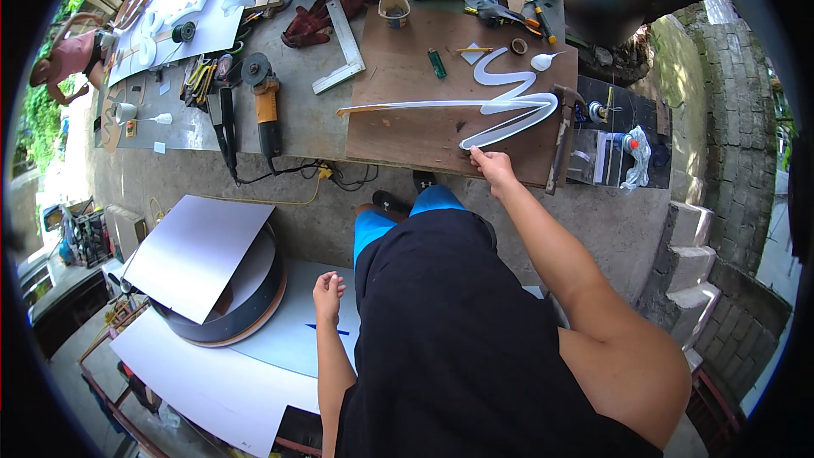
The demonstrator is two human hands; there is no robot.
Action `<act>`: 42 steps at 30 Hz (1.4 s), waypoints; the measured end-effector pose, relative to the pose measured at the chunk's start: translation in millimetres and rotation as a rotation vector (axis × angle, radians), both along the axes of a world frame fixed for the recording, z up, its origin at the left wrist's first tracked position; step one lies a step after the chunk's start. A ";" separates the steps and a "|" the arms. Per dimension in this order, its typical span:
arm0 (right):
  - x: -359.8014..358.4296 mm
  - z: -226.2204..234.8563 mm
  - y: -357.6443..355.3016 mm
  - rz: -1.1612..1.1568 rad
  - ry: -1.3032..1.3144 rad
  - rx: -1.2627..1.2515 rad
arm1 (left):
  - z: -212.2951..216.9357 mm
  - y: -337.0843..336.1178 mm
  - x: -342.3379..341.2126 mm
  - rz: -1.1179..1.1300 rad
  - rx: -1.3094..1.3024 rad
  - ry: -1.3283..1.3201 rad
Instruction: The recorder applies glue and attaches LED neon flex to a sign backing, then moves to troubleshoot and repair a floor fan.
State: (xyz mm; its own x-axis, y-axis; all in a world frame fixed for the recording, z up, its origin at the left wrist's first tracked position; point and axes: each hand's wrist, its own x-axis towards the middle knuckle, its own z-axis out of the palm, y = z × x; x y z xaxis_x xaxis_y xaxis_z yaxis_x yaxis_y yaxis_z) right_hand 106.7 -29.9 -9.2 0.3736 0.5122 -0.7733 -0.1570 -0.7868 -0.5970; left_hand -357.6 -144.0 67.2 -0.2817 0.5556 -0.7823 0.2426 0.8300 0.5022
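My right hand [492, 170] reaches to the front of the workbench, its thumb and fingers pinched at the near end of a white script-shaped piece [521, 124]. That piece lies on a brown board [398, 140], its curves bending back and a long thin stroke running left. My left hand [328, 295] hangs low beside my body with the fingers curled in, and nothing shows in it. Close to the white piece on the board are a hammer [562, 140], a small white squeeze bottle [543, 60], a green lighter [437, 64] and a pencil [475, 50].
An orange angle grinder [264, 110] and a white metal square [341, 51] lie left of the board. Cables [339, 174] hang below the bench edge. Behind me, a white sheet [199, 246] rests on a round drum [254, 305]. Another person [72, 59] is at the far left.
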 end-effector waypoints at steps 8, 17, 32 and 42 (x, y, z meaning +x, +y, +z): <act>-19.7 28.4 -16.3 0.159 -0.269 0.067 | -2.5 -6.4 -5.2 0.059 -0.013 -0.037; -101.3 62.4 -17.6 0.871 -0.140 0.049 | -12.6 -19.1 -28.3 0.201 0.052 -0.122; -313.2 100.1 -4.1 1.198 -0.354 0.208 | -55.4 -129.3 -229.0 0.390 -0.112 -0.149; -346.7 64.4 -14.8 1.155 -0.513 0.035 | -36.6 -100.4 -362.3 0.541 0.036 -0.133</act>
State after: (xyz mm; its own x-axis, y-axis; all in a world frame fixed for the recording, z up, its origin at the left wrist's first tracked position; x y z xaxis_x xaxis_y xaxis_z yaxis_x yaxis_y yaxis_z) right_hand -240.0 -44.7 55.2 -0.0518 0.7562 -0.6522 0.8645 -0.2929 -0.4083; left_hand -719.9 -244.4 30.6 -0.4338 0.3862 -0.8140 -0.2806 0.8007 0.5294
